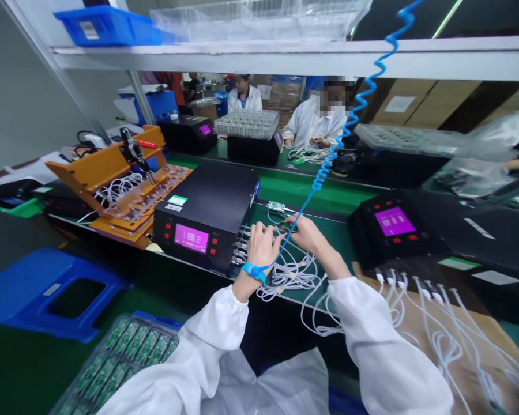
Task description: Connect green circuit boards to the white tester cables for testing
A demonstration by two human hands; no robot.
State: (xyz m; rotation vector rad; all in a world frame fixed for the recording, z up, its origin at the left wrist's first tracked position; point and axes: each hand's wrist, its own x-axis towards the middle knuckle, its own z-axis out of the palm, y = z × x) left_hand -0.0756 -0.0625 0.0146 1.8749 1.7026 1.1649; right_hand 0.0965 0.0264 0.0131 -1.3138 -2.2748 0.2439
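My left hand [263, 246], with a blue wrist strap [255, 272] on its wrist, is at the right side of a black test box [207, 202] with a lit purple screen. Its fingers are bent close to the plugs [241, 248] there. My right hand [305, 231] is just to the right, fingers pinched together near a thin cable. What either hand grips is too small to make out. A small circuit board [277, 206] lies behind my hands. White coiled cables [296, 274] lie below them on the green mat.
An orange fixture [142, 196] stands left of the box. Another black box [389, 222] is at right, with white cables. A blue coiled cord [358, 106] hangs in front. A blue stool [47, 288] and a board tray [121, 357] are below. Two people sit across the bench.
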